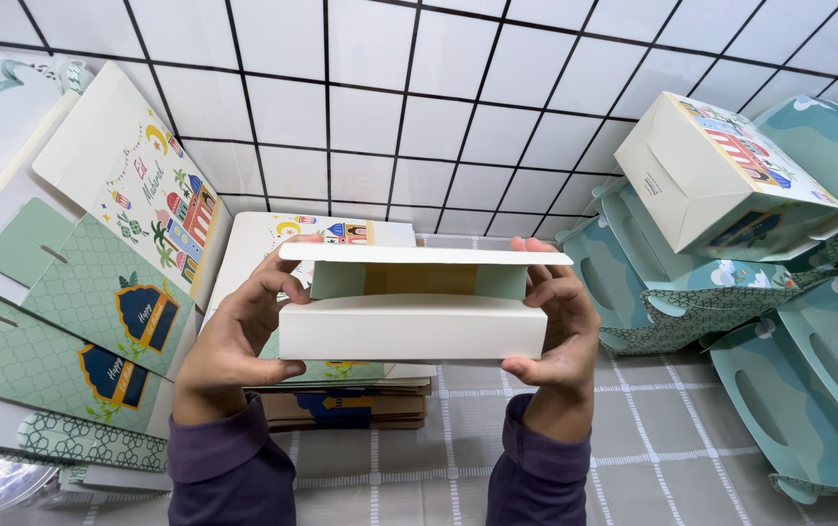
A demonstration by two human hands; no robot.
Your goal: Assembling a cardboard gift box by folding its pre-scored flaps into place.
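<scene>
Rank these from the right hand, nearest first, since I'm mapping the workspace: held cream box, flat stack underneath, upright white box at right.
1. Cream cardboard box, gripped by the right hand.
2. Flat carton stack, below, left.
3. Upright white printed box, far right.

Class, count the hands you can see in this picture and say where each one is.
2. The left hand grips the left end of the cream box; the right hand grips its right end. None seems hidden.

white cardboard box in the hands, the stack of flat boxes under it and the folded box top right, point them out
white cardboard box (412,329), head view, on its plain front wall
stack of flat printed boxes (346,407), head view, on the brown front edges
folded white printed box (677,190), head view, on its plain side wall
</scene>
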